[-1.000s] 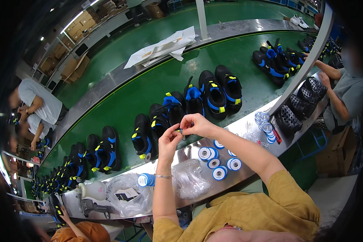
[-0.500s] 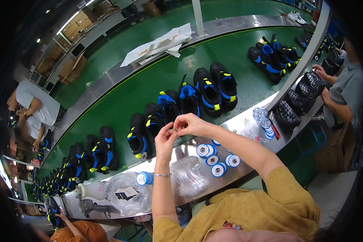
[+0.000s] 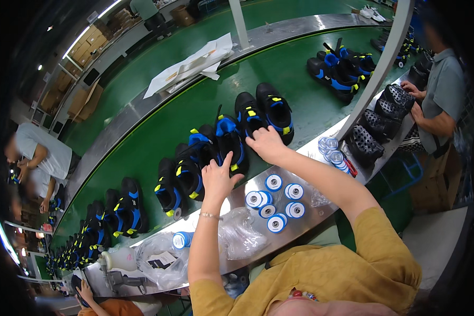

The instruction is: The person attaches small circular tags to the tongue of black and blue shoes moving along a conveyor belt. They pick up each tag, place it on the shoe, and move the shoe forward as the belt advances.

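My right hand (image 3: 267,145) reaches onto the green conveyor belt (image 3: 300,89), and its fingers curl over the heel end of a black and blue shoe (image 3: 249,117) with yellow tabs. Its partner shoe (image 3: 277,110) stands just to the right. My left hand (image 3: 218,178) is spread open with the thumb out, and its fingertips are at the heel of another black and blue shoe (image 3: 230,141). A thin bracelet sits on my left wrist. Both sleeves are mustard yellow.
More shoe pairs (image 3: 176,181) line the belt to the left and far right (image 3: 339,68). Blue and white spools (image 3: 273,197) and clear plastic bags (image 3: 239,234) lie on the steel ledge (image 3: 305,152). A co-worker (image 3: 442,95) handles black mesh shoes (image 3: 374,124) beside a slanted pole (image 3: 376,68). White papers (image 3: 189,63) lie farther along the belt.
My hands were raised together, pinching something small in front of me. They have parted and dropped forward onto the shoes. The belt's shoes have shifted right.
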Demonstrator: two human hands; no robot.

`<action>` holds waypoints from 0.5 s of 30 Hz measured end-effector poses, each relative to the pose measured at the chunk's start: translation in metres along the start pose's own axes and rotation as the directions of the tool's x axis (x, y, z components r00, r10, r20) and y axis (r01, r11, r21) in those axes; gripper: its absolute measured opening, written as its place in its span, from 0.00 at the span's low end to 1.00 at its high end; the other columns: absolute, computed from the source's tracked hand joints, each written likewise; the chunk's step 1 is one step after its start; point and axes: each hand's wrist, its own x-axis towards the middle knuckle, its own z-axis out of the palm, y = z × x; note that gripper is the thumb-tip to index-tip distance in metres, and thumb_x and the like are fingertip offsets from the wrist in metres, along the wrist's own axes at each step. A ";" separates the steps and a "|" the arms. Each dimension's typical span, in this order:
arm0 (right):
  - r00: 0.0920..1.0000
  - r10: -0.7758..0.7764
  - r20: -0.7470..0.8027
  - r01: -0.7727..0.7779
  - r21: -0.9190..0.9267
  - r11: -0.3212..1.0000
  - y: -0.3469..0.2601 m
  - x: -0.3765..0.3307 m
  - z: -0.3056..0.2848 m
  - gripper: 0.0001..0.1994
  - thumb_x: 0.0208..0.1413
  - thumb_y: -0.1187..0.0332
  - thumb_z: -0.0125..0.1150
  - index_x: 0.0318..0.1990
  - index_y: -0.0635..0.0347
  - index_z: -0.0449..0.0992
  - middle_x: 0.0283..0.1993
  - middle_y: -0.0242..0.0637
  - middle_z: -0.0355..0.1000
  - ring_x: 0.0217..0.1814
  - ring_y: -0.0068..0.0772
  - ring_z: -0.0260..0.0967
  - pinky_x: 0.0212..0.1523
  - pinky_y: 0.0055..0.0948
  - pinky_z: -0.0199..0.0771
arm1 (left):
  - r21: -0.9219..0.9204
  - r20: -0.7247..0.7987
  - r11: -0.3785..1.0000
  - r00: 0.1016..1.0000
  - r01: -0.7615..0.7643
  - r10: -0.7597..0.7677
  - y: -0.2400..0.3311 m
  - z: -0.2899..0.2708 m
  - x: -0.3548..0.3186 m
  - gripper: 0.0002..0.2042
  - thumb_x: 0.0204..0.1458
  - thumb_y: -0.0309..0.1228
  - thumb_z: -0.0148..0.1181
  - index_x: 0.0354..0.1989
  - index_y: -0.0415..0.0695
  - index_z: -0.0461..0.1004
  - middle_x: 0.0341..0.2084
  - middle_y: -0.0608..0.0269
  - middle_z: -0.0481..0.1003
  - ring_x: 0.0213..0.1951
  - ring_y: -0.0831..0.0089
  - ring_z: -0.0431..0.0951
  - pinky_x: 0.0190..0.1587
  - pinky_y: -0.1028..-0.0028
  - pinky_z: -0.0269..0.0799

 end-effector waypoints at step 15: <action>0.842 0.539 0.030 -0.507 -0.301 0.808 0.177 -0.018 0.003 0.10 0.46 0.72 0.59 0.34 0.44 0.82 0.37 0.33 0.71 0.48 0.34 0.67 0.47 0.41 0.58 | -0.381 0.001 0.924 1.000 -0.001 0.001 0.103 0.059 0.084 0.26 0.45 0.38 0.68 0.53 0.43 0.69 0.38 0.48 0.71 0.38 0.51 0.76 0.40 0.62 0.74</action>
